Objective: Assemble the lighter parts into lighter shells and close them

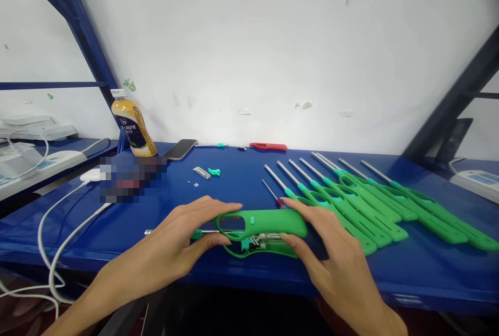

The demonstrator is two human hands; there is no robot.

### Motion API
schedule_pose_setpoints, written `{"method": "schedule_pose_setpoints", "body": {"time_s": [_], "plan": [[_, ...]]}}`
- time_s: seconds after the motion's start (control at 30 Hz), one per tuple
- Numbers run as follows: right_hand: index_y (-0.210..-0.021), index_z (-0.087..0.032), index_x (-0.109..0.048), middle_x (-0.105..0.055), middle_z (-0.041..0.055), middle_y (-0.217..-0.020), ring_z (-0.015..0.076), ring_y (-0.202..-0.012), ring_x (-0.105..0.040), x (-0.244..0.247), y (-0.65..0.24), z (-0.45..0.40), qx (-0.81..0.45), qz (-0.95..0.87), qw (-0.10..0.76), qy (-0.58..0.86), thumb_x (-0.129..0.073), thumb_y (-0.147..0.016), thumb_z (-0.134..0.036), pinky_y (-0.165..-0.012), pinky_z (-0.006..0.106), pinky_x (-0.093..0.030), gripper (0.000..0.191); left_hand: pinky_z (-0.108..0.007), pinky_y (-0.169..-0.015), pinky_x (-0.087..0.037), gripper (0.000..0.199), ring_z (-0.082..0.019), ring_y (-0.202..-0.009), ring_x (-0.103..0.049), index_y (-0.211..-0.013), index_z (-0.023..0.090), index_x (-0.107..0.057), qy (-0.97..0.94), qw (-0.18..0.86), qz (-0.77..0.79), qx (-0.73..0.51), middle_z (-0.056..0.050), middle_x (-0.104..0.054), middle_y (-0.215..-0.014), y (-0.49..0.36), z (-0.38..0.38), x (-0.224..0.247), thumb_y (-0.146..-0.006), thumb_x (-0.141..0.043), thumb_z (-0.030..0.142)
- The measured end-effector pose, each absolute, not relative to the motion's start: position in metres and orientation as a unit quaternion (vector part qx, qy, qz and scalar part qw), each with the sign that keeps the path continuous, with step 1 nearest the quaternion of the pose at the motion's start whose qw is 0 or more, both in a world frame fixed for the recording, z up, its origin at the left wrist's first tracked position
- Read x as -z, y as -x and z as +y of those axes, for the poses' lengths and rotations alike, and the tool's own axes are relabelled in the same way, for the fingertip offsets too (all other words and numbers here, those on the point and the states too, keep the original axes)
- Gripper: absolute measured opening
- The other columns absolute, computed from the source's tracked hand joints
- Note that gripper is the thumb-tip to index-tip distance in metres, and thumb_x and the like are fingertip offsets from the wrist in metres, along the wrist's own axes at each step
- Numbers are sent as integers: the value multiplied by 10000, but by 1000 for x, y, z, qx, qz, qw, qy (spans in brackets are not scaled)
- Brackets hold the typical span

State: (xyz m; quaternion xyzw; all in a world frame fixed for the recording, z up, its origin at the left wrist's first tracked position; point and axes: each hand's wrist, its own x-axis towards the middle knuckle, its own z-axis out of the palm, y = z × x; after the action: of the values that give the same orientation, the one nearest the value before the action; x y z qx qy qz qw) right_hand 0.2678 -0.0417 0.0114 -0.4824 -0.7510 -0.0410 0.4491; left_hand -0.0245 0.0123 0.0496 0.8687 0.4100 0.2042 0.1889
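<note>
A green long-neck lighter (268,222) is held level in front of me, its two casing halves parted. Through the gap show wires, a clear fuel tank (270,237) and a teal part. My left hand (187,232) pinches the casing at its trigger-loop end, and the metal neck pokes out behind that hand on the left. At the other end, my right hand (331,242) grips the upper half between thumb and fingers. Just beyond the right fingertips lies a screwdriver (277,200) with a red handle, partly hidden.
Several green lighters (351,211) lie in a row on the blue table (230,190) at right. Further back are a clear tank (201,172), a teal trigger piece (214,172), a red lighter (268,146), a phone (181,149) and a bottle (133,125). White cables (58,253) hang at left.
</note>
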Motion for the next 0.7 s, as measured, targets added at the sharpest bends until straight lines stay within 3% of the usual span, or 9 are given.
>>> {"method": "schedule_pose_setpoints", "body": {"time_s": [0.1, 0.37, 0.7], "plan": [[-1445, -318, -554, -754, 35, -1223, 268, -1105, -685, -9, -267, -40, 49, -758, 431, 487, -587, -1085, -420, -936, 418, -528, 375, -445, -1132, -481, 435, -308, -1364, -583, -1496, 460, -564, -877, 198, 397, -183, -4, -664, -1443, 28, 18, -51, -1069, -564, 547], [-1305, -307, -611, -716, 50, -1191, 273, -1117, -646, -11, -264, -41, 22, -806, 373, 459, -617, -1075, -319, -1018, 482, -462, 230, -351, -1113, -484, 338, -252, -1294, -627, -1405, 422, -638, -882, 230, 377, -162, 8, -674, -1393, 24, 18, -52, -1069, -604, 416], [-1316, -301, -602, -708, 46, -1194, 263, -1101, -643, -13, -263, -42, -14, -830, 321, 456, -587, -1087, -265, -996, 488, -475, 233, -305, -1101, -473, 331, -213, -1269, -616, -1403, 417, -620, -889, 248, 362, -128, 4, -621, -1391, 18, 16, -54, -1081, -593, 346]]}}
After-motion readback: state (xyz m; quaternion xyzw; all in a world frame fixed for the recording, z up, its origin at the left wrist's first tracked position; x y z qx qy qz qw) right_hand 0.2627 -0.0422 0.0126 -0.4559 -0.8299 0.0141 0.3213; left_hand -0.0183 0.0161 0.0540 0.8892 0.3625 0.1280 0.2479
